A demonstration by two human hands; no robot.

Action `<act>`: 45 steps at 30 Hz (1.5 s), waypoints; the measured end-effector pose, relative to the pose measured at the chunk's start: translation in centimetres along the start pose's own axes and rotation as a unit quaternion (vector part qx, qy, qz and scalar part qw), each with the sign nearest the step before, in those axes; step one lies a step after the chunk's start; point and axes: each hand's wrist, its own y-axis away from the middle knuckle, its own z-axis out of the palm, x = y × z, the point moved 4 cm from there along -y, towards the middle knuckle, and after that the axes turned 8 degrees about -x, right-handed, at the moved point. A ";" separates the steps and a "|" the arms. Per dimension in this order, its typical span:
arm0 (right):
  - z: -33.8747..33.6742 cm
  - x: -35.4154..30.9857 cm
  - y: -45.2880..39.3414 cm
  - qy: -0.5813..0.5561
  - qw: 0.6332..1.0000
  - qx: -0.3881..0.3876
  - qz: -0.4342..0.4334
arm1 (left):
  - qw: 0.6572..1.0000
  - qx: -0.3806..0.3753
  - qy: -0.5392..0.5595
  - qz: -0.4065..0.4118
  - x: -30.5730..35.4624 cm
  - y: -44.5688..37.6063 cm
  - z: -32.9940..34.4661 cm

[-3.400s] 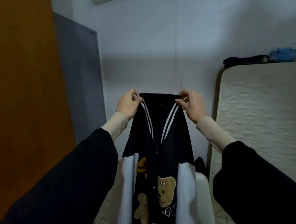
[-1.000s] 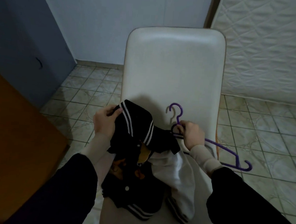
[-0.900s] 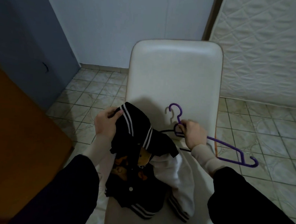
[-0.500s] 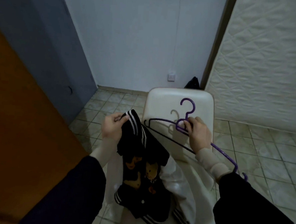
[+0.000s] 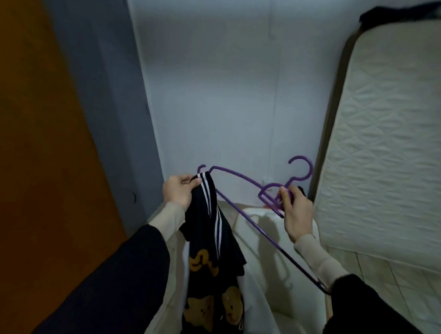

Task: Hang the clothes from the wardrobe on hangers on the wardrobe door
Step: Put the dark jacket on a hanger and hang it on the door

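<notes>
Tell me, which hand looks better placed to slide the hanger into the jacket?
Right. The right hand grips the purple hanger near its hook, so it can steer it; the left hand merely pinches the jacket collar.

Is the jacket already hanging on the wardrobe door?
No, the left hand holds the jacket by its collar while the right hand holds the purple hanger.

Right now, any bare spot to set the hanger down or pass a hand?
Bare: the white chair seat between the jacket and the right sleeve; tiled floor between chair and mattress. Crowded: chair's left side under the jacket, and between left hand and right hand, where the purple hanger spans.
</notes>
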 end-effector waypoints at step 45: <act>1.6 -7.6 1.2 0.187 0.965 -0.114 -0.146 | 0.982 -0.151 -0.037 0.107 4.2 0.4 -4.2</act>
